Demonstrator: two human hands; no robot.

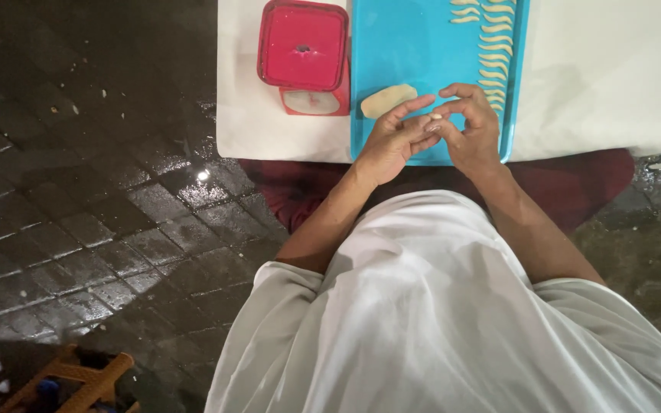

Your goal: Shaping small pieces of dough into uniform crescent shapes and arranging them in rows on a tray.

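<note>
While both hands, left hand [393,139] and right hand [470,126], pinch a small dough bit [436,117] between fingertips above the blue tray [399,53], shaped dough strips [491,46] line its far side, apparently keeping finished pieces apart from the dough lump [388,100].

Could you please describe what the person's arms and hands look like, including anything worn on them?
Both forearms are bare, and the left hand and right hand wear no gloves; no rings or watch are visible. Loose short white sleeves cover only the upper arms.
</note>
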